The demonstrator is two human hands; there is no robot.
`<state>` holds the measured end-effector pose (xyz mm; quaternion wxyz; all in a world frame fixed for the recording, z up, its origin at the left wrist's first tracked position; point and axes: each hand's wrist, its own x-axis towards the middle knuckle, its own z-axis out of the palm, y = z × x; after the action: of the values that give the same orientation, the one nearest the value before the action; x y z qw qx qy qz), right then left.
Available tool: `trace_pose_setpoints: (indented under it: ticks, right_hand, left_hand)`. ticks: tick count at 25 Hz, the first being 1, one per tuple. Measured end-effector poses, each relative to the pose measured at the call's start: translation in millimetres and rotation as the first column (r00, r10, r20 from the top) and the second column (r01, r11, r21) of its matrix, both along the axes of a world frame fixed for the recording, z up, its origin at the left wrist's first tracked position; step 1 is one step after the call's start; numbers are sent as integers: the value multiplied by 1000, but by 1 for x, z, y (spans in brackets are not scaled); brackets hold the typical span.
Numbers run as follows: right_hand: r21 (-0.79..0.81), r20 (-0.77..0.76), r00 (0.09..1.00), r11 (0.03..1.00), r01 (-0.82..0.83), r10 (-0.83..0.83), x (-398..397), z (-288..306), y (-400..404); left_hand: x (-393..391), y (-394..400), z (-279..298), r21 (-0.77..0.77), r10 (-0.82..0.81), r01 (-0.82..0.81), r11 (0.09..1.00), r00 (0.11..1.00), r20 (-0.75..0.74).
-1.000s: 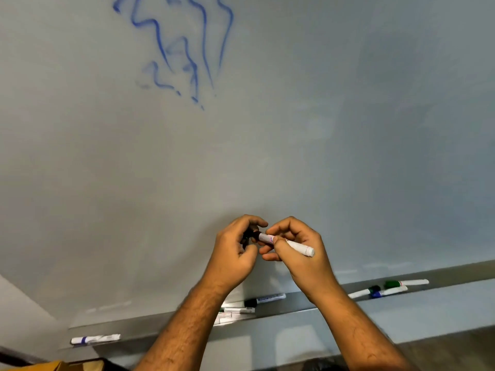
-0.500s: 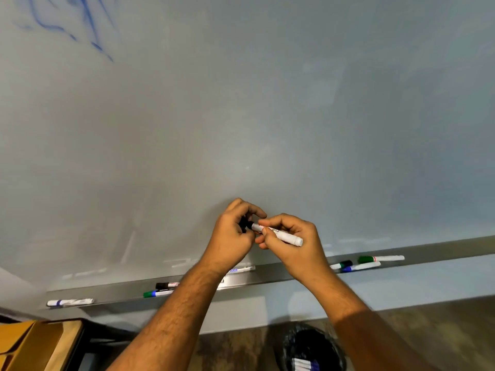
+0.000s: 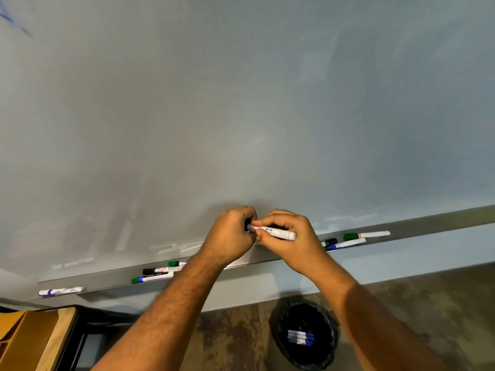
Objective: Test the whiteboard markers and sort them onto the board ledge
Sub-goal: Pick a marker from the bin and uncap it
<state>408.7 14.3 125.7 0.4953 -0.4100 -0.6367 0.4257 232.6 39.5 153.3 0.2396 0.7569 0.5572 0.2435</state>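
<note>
My right hand [image 3: 292, 239] grips a white marker [image 3: 278, 232] by its barrel, just in front of the whiteboard [image 3: 241, 103]. My left hand [image 3: 230, 236] is curled round the marker's black cap [image 3: 248, 227] at its left end; the cap is mostly hidden by the fingers. Below runs the grey board ledge [image 3: 428, 223]. On it lie a blue-capped marker [image 3: 61, 291] at the far left, a group with green and black caps [image 3: 158, 271] left of my arms, and green and blue-capped markers [image 3: 356, 238] on the right.
A black waste bin [image 3: 304, 334] stands on the floor below the ledge with a few blue-capped markers [image 3: 300, 337] inside. A wooden organiser on a table [image 3: 32, 338] sits at the lower left. Faint blue scribble [image 3: 8, 18] shows at the board's top left.
The view has dropped and shifted right, so the blue scribble has slid out to the top left corner and the bin has come into view. Both hands stayed on the marker and cap.
</note>
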Motion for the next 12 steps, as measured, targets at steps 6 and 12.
trace_pose_setpoints:
  ticks: [6, 12]
  right_hand:
    - [-222, -62, 997, 974, 38, -53, 10, -31, -6]
    - [-602, -79, 914, 750, 274, -398, 55, -101, -46]
  left_hand:
    - [20, -4, -35, -86, -18, 7, 996, 991, -136]
    - [48, -22, -120, -381, 50, -69, 922, 997, -59]
